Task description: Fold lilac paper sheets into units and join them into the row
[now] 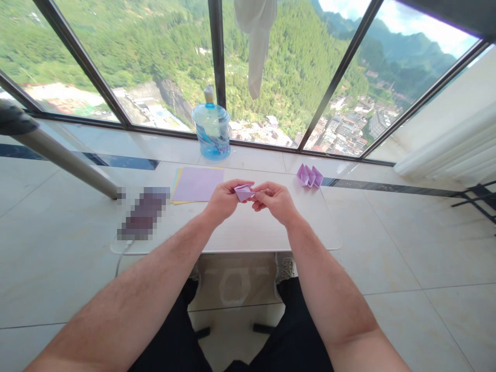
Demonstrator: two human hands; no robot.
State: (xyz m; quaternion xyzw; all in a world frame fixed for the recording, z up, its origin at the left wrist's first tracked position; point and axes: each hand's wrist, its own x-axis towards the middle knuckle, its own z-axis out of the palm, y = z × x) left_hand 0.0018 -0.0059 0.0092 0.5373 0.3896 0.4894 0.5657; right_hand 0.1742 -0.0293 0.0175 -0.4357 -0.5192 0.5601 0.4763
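My left hand (222, 199) and my right hand (274, 200) meet above a small white table (248, 232). Both pinch a small folded piece of lilac paper (243, 192) between their fingertips. The left fingers close on its left side, the right fingers on its right edge. A stack of flat lilac and yellow paper sheets (197, 184) lies on the table just left of my left hand. Several folded lilac paper pieces (309, 175) sit together at the table's far right corner.
A blurred dark flat object (143, 213) lies on the table's left part, with a cable hanging off the edge. A blue water jug (211, 129) stands on the sill before large windows. A slanted metal pole (58, 155) crosses at left. Dark chair legs (475, 199) show at right.
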